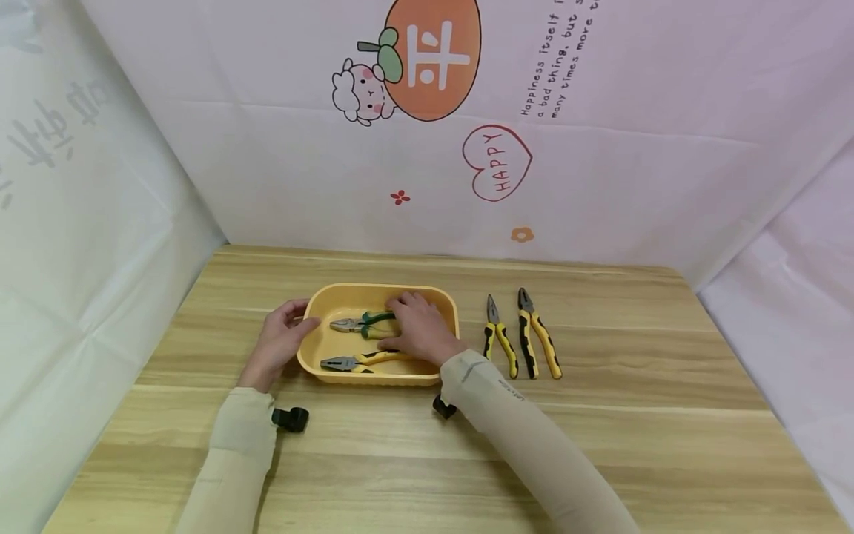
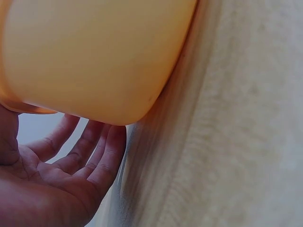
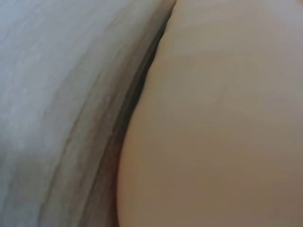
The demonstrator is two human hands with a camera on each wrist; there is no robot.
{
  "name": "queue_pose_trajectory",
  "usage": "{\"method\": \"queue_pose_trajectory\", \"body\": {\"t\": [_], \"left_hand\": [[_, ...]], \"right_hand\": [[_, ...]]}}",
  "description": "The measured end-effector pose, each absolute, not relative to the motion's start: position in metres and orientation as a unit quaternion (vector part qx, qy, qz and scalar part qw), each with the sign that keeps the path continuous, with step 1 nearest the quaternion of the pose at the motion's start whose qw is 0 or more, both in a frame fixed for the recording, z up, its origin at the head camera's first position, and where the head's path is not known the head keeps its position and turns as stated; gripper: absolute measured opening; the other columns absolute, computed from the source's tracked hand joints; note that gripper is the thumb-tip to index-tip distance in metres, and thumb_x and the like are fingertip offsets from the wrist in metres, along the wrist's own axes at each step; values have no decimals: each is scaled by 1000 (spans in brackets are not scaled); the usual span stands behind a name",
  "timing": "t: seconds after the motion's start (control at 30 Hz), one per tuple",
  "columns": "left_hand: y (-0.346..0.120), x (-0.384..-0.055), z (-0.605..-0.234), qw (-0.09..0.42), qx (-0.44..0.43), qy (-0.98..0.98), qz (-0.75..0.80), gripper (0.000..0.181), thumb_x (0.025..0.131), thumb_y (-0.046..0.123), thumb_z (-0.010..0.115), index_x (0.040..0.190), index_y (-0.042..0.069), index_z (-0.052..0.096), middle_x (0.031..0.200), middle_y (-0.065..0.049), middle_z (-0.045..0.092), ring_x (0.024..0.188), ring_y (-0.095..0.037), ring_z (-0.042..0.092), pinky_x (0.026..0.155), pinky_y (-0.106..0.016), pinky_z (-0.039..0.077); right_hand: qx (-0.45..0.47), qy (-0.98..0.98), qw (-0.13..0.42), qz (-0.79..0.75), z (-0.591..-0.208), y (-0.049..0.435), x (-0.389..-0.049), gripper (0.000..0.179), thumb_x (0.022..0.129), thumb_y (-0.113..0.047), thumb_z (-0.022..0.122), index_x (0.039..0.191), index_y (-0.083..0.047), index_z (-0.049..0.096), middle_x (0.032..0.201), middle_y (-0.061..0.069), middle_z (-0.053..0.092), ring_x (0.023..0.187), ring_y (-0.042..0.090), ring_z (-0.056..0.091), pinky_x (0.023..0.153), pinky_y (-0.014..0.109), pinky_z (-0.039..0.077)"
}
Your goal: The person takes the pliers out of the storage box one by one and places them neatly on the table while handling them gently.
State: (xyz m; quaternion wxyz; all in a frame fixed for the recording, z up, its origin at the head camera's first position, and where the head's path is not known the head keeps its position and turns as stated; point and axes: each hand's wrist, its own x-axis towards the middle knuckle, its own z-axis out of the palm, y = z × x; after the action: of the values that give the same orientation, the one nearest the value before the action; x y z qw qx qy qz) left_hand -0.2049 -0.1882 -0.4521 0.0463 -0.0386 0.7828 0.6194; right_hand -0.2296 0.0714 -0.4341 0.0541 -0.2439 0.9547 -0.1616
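Observation:
A yellow plastic basin (image 1: 373,378) rests on the table. At its left end my left hand (image 1: 275,343) grips the rim, thumb over the edge; the left wrist view shows the fingers (image 2: 111,156) against the basin's outer wall (image 2: 94,61). Inside the basin, my right hand (image 1: 423,330) holds green-handled combination pliers (image 1: 350,325) by the handles, whose ends are hidden under it. Nearer the front wall lie yellow-and-black combination pliers (image 1: 342,363), their handle ends also behind the right hand. The basin wall (image 3: 213,118) fills much of the right wrist view, without the hand.
Right of the basin lie yellow-and-black needle-nose pliers (image 1: 492,319), partly behind the right sleeve (image 1: 490,393). Farther right are larger yellow-and-black combination pliers (image 1: 525,302). A white printed cloth (image 1: 293,185) hangs behind the wooden table (image 1: 620,445), with more white sheeting at both sides.

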Motion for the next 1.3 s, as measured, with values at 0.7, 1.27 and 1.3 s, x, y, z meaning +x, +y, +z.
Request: {"method": "queue_pose_trajectory", "body": {"t": [0.7, 1.27, 1.3], "left_hand": [[-189, -205, -452, 49, -37, 783, 619, 46, 102, 9, 59, 143, -7, 47, 139, -26, 49, 117, -30, 53, 84, -20, 53], [-189, -204, -451, 47, -36, 785, 617, 49, 102, 10, 59, 145, -6, 45, 142, -26, 48, 122, -33, 52, 86, -22, 53], [-189, -204, -451, 47, -36, 785, 617, 48, 102, 10, 59, 145, -6, 45, 142, -26, 48, 121, -32, 52, 85, -22, 53]], "right_hand": [[-234, 965, 55, -103, -436, 67, -231, 68, 84, -55, 77, 135, -12, 64, 128, 8, 51, 116, 29, 48, 91, 51, 46], [-251, 961, 37, -110, -438, 69, -230, 68, 87, -54, 76, 138, -11, 62, 131, 9, 54, 119, 28, 51, 100, 49, 46], [-251, 961, 37, -109, -438, 69, -229, 68, 87, -53, 76, 138, -11, 62, 132, 9, 55, 121, 28, 51, 102, 50, 45]]}}
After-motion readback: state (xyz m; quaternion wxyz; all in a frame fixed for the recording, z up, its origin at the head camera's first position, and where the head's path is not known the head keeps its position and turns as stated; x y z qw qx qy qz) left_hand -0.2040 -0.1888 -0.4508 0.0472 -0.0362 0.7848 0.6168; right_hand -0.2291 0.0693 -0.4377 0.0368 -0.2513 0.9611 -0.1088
